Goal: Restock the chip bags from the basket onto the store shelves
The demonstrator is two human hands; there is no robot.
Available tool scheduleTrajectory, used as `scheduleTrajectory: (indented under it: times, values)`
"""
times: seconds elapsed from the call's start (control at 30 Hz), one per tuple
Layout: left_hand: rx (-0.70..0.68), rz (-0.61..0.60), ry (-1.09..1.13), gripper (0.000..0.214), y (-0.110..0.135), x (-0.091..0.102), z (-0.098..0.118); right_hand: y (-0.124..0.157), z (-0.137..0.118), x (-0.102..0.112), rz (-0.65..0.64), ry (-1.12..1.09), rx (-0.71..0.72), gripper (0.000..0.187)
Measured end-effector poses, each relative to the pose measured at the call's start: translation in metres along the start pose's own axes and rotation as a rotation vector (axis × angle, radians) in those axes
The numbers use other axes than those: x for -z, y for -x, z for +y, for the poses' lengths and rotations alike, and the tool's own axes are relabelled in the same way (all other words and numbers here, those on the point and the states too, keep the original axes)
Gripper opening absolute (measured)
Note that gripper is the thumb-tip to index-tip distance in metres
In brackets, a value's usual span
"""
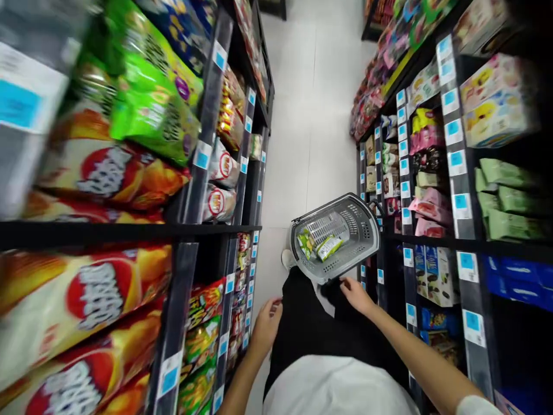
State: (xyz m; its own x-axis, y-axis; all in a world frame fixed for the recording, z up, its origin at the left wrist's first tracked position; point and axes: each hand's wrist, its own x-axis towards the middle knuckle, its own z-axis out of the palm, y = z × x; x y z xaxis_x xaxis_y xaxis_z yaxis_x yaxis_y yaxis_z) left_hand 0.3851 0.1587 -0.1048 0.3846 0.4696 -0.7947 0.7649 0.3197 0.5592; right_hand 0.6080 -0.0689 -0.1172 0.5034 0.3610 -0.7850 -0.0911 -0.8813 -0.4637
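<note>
A grey plastic shopping basket [369, 236] with slotted walls is in front of my legs, slightly tilted. Two small green-and-white snack packets [329, 248] lie inside on its bottom. My right hand [356, 294] is closed at the basket's near edge, its fingers curled around what looks like the handle; the grip is partly hidden. At my left side hangs my left hand [266, 320], beside my thigh, its fingers loosely bent and nothing seen in them.
Snack shelves line both sides of a narrow aisle. Large chip bags [103, 288] and green snack bags [151, 109] fill the left. Boxes [492, 104] and pale green packets [510, 196] stand on the right. Light floor tiles [309, 115] run ahead.
</note>
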Motion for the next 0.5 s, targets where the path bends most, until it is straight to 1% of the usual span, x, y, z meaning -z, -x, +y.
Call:
scheduleTrajectory:
  times: [0.07, 0.13, 0.23, 0.3, 0.4, 0.5]
  values:
    - [0.040, -0.014, -0.002, 0.060, -0.014, -0.018, 0.005, -0.056, 0.014, -0.009, -0.013, -0.013, -0.051, 0.017]
    - [0.089, -0.020, 0.017, 0.058, -0.021, -0.038, 0.003, -0.113, 0.036, -0.022, -0.032, -0.034, -0.110, 0.010]
    - [0.216, -0.005, 0.045, 0.058, -0.019, -0.068, -0.010, -0.197, 0.085, -0.042, -0.046, -0.078, -0.214, 0.013]
    - [0.324, 0.022, 0.044, 0.060, -0.016, -0.083, -0.023, -0.246, 0.123, -0.055, -0.029, -0.119, -0.285, 0.017]
    - [0.439, 0.033, 0.029, 0.061, -0.009, -0.093, -0.046, -0.305, 0.177, -0.078, -0.004, -0.200, -0.396, 0.026]
    - [0.485, 0.072, 0.020, 0.055, -0.003, -0.096, -0.063, -0.345, 0.214, -0.112, 0.032, -0.295, -0.470, 0.040]
